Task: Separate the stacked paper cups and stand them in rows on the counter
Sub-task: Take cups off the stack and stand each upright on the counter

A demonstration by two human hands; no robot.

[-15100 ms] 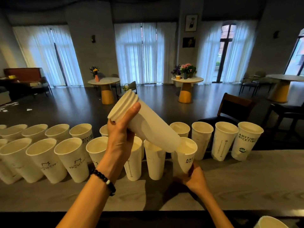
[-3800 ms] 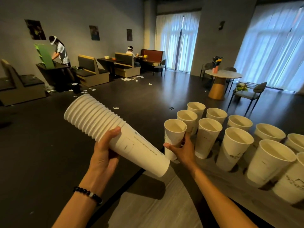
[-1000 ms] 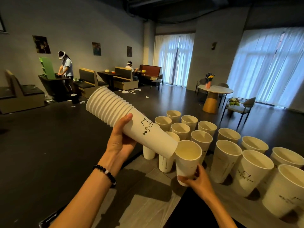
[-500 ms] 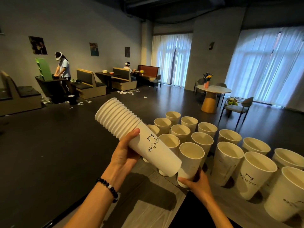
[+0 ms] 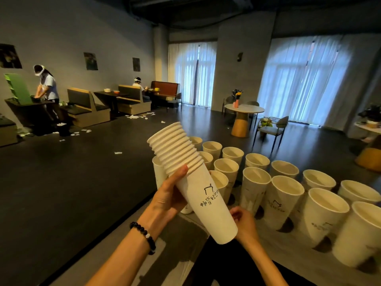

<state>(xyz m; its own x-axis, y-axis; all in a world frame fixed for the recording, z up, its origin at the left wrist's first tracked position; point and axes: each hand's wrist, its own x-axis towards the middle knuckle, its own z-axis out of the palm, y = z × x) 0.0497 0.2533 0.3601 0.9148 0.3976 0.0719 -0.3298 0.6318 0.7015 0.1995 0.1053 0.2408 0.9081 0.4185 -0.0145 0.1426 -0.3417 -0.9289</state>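
Left hand (image 5: 167, 200) wraps the stack of cups (image 5: 193, 182) mid-body, tilted, base end down toward the right hand (image 5: 244, 222); right fingers curl at the base, behind the stack, so can't tell if they've pinched the bottom cup yet. Stack hangs just left of the standing cups (image 5: 255, 183) on the counter (image 5: 288, 263); risks, as I judge them: nested cups stick and two come off together; a swing of the base end topples the nearest row.

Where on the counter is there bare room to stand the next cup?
Bare counter lies in front of the standing cups, under the stack and left hand. Farther right the rows are crowded.
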